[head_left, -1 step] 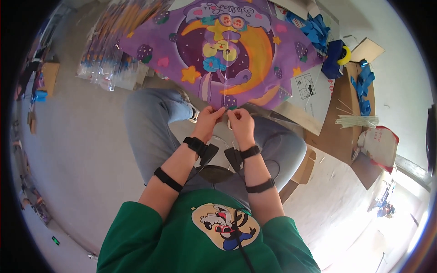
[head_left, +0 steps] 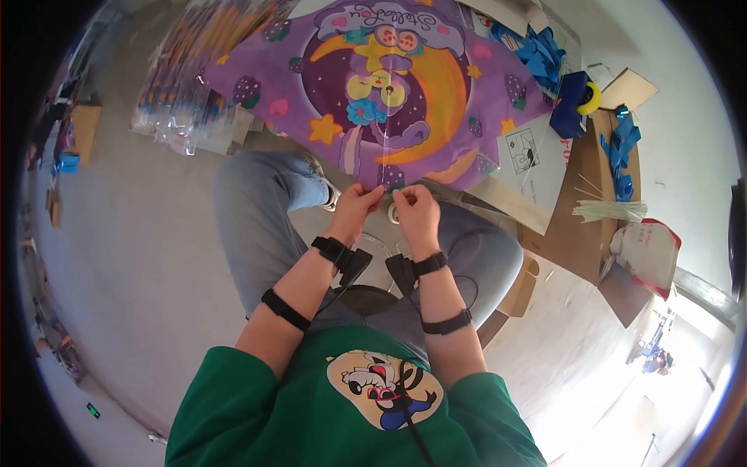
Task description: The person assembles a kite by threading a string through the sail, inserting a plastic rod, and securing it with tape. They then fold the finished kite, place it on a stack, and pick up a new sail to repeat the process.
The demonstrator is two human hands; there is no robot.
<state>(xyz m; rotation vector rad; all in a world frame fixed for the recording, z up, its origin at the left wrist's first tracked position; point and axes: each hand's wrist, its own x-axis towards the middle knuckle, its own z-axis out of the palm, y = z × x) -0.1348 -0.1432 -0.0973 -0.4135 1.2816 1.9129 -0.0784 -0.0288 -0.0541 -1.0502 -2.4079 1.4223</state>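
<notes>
We note no visible change between the earlier picture and now: left hand (head_left: 355, 208) and right hand (head_left: 415, 210) pinch the near tip of the purple kite (head_left: 373, 93) at the same spot, the kite lying in the same place.

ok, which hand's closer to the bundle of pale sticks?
Right. The right hand pinches the kite's bottom tip, on the side toward the sticks, which lie off to the person's right. The left hand pinches the same tip, just farther away.
</notes>
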